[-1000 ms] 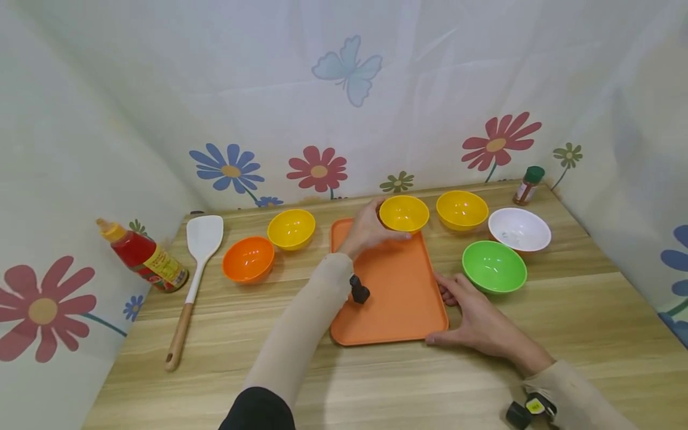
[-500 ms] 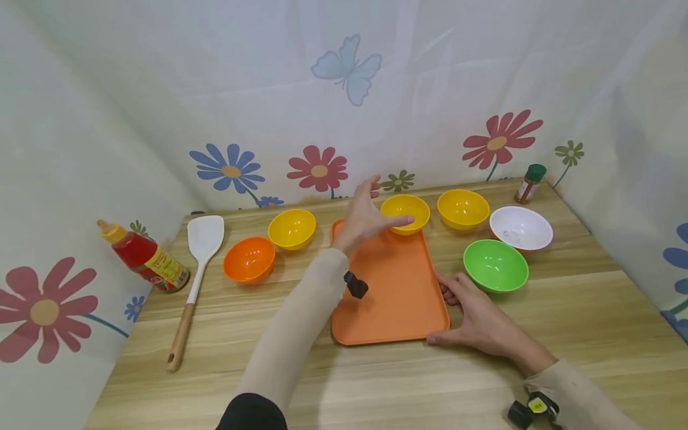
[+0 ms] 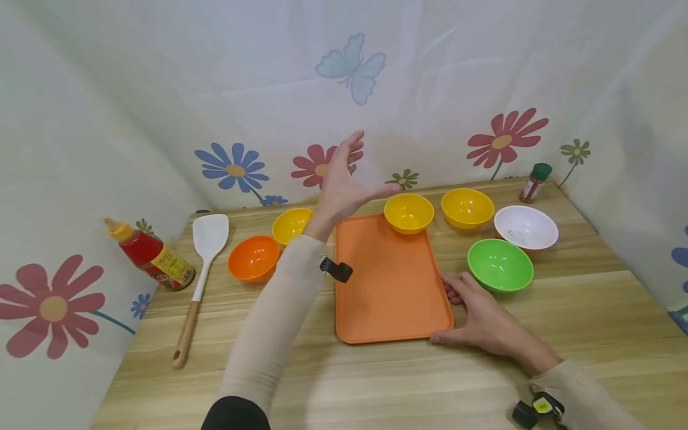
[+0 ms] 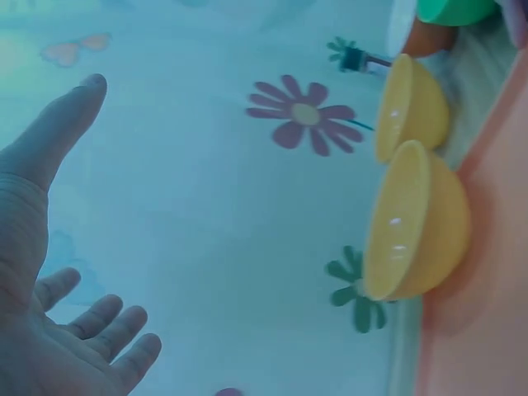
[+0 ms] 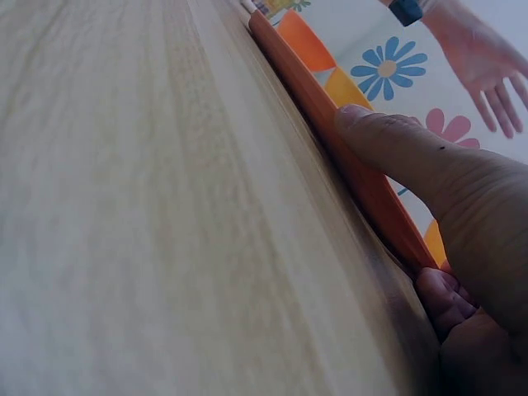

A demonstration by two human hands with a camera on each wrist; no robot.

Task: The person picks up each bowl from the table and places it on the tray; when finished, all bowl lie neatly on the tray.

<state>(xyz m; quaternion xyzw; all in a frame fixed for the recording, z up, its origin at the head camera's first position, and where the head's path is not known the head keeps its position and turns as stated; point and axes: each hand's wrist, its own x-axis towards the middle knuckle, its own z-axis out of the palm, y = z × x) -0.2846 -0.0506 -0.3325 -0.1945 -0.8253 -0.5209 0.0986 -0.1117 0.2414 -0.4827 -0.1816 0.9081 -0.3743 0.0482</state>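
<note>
My left hand hangs in the air above the far left of an orange tray, fingers spread and holding nothing. In the left wrist view its thumb and fingers stand apart from the bowls. A yellow bowl sits at the tray's far right corner, upright. My right hand grips the tray's near right corner, thumb on the front edge and fingers curled against the right side. The right wrist view shows that thumb on the tray's rim.
Right of the tray are another yellow bowl, a white bowl, a green bowl and a green-capped jar. To its left are an orange bowl, a partly hidden yellow bowl, a white spatula and a red sauce bottle.
My left hand has let go of the yellow bowl at the tray's far end and has risen up and to the left. The right hand stays at the tray's corner.
</note>
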